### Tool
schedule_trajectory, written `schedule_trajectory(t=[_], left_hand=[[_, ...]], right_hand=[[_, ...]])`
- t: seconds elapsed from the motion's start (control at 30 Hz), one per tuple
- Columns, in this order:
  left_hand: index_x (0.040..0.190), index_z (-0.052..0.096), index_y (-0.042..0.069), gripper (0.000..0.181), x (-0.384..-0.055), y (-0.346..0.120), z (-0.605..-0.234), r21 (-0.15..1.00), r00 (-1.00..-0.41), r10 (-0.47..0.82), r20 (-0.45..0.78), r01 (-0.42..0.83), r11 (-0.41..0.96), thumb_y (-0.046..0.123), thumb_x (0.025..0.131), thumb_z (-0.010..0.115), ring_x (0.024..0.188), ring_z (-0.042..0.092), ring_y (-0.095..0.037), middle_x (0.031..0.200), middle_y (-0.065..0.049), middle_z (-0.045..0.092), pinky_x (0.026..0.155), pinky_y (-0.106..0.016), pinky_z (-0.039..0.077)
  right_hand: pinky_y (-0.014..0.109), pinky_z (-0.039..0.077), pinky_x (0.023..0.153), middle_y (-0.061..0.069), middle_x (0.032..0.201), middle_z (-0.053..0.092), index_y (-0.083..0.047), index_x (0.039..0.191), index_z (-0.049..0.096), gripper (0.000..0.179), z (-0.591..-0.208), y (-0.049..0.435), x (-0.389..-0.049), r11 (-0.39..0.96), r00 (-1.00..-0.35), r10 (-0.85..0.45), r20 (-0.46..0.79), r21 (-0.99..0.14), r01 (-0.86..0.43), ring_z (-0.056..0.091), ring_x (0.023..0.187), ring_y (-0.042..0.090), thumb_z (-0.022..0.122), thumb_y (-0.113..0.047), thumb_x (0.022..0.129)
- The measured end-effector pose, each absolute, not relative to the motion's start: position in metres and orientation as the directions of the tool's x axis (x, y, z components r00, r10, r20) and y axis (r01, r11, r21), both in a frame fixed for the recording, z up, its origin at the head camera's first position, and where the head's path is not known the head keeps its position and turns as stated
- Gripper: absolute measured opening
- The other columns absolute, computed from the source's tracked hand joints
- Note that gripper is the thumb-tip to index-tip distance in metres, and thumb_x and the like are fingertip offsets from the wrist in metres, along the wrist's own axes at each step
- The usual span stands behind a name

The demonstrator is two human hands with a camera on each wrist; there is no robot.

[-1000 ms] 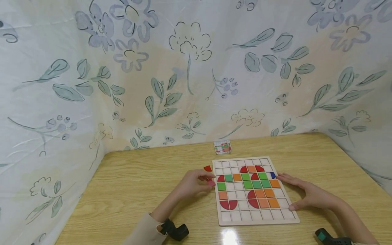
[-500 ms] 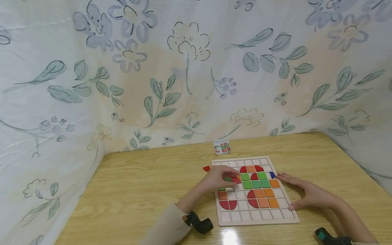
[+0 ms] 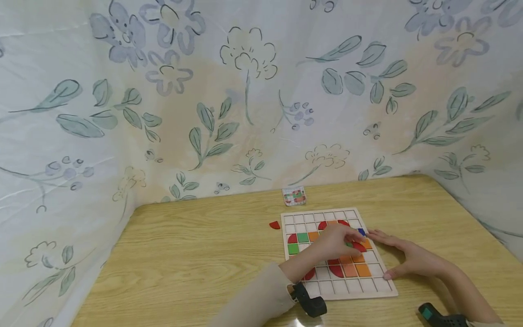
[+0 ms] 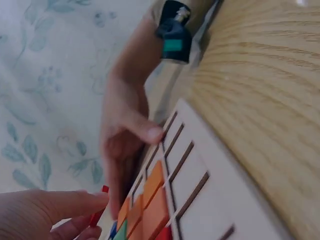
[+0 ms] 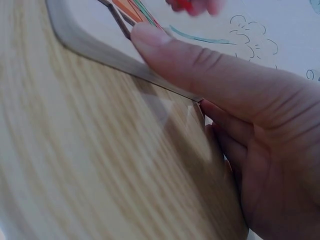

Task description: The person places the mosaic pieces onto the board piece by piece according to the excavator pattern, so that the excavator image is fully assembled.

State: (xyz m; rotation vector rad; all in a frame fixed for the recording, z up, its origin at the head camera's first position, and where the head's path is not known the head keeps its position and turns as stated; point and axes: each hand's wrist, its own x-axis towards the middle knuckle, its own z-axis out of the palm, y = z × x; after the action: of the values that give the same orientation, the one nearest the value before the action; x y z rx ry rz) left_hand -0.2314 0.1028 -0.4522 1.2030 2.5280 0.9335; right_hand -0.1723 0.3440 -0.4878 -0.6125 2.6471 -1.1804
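Between thumb and fingers, my left hand (image 3: 336, 240) pinches a red quarter-circle tile (image 3: 359, 246), held over the right part of a wooden grid board (image 3: 382, 285). The same tile (image 4: 100, 206) appears edge-on in the left wrist view. Under and around that hand lie orange, green and red tiles in the grid, some of them hidden by it. A blue tile (image 3: 361, 232) sits close to the board's right edge. My right hand (image 3: 421, 262) rests along that edge, fingers extended and thumb (image 5: 155, 40) on the rim.
Left of the board, another red quarter-circle tile (image 3: 275, 225) lies on the wood-grain table (image 3: 196, 245). Behind the board is a small printed pattern card (image 3: 294, 196). Floral cloth (image 3: 245, 113) encloses the table at the back and sides.
My left hand has carried the red tile from beside the board's left edge rightward across the grid. The right hand has stayed on the right edge.
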Motion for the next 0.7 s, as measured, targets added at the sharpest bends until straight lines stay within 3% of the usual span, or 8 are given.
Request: schedule_trajectory(t=[0.23,0.33,0.4,0.47,0.53,0.6,0.7], left_hand=[[0.098,0.071,0.028,0.022,-0.223,0.122,-0.464,0.523,-0.655,0.751,0.085,0.671,0.526,0.025,0.077,0.075,0.072,0.047,0.012,0.084,0.022,0.065,0.062,-0.003,0.033],[0.097,0.071,0.027,0.022,-0.223,0.125,-0.467,0.509,-0.652,0.751,0.104,0.683,0.523,0.025,0.076,0.076,0.074,0.049,0.015,0.086,0.022,0.066,0.064,-0.001,0.032],[0.097,0.071,0.028,0.023,-0.222,0.126,-0.467,0.502,-0.657,0.746,0.112,0.685,0.528,0.026,0.075,0.077,0.074,0.05,0.016,0.086,0.022,0.067,0.065,-0.001,0.032],[0.097,0.07,0.029,0.024,-0.222,0.128,-0.468,0.487,-0.663,0.739,0.117,0.687,0.539,0.028,0.074,0.077,0.074,0.049,0.016,0.086,0.024,0.066,0.065,-0.002,0.031],[0.097,0.07,0.029,0.025,-0.221,0.13,-0.469,0.482,-0.67,0.733,0.116,0.684,0.548,0.029,0.074,0.078,0.074,0.049,0.016,0.087,0.024,0.066,0.065,-0.001,0.031],[0.097,0.07,0.029,0.025,-0.22,0.131,-0.47,0.489,-0.675,0.728,0.116,0.677,0.55,0.029,0.073,0.078,0.074,0.049,0.016,0.087,0.024,0.066,0.064,-0.001,0.031],[0.098,0.07,0.029,0.027,-0.219,0.133,-0.469,0.5,-0.682,0.724,0.103,0.665,0.555,0.03,0.072,0.078,0.074,0.048,0.015,0.087,0.024,0.066,0.063,-0.001,0.031]], right_hand=[[0.068,0.026,0.09,0.021,0.148,0.025,-0.019,0.142,0.037,0.086,-0.486,0.342,-0.173,0.624,-0.902,-0.433,-0.003,-0.723,-0.297,0.009,0.119,-0.029,0.078,-0.033,0.068],[0.043,0.032,0.098,0.018,0.148,0.027,-0.019,0.142,0.037,0.086,-0.486,0.343,-0.174,0.645,-0.902,-0.432,0.013,-0.695,-0.318,0.01,0.121,-0.027,0.078,-0.035,0.068],[0.03,0.033,0.094,0.015,0.148,0.028,-0.019,0.142,0.037,0.086,-0.486,0.344,-0.174,0.659,-0.904,-0.428,0.018,-0.678,-0.325,0.011,0.122,-0.026,0.078,-0.035,0.068],[0.036,0.032,0.098,0.016,0.149,0.028,-0.018,0.142,0.037,0.085,-0.487,0.344,-0.174,0.641,-0.901,-0.433,0.019,-0.697,-0.322,0.011,0.122,-0.026,0.079,-0.033,0.068],[0.054,0.029,0.098,0.017,0.149,0.026,-0.017,0.142,0.037,0.085,-0.487,0.344,-0.174,0.619,-0.9,-0.436,0.014,-0.721,-0.311,0.01,0.121,-0.027,0.079,-0.031,0.069],[0.07,0.023,0.09,0.019,0.149,0.025,-0.016,0.142,0.038,0.085,-0.488,0.344,-0.174,0.599,-0.899,-0.438,0.011,-0.743,-0.301,0.01,0.121,-0.027,0.079,-0.029,0.069],[0.074,0.019,0.087,0.02,0.148,0.025,-0.015,0.141,0.038,0.084,-0.488,0.344,-0.173,0.589,-0.9,-0.435,0.007,-0.754,-0.291,0.01,0.12,-0.028,0.079,-0.029,0.069]])
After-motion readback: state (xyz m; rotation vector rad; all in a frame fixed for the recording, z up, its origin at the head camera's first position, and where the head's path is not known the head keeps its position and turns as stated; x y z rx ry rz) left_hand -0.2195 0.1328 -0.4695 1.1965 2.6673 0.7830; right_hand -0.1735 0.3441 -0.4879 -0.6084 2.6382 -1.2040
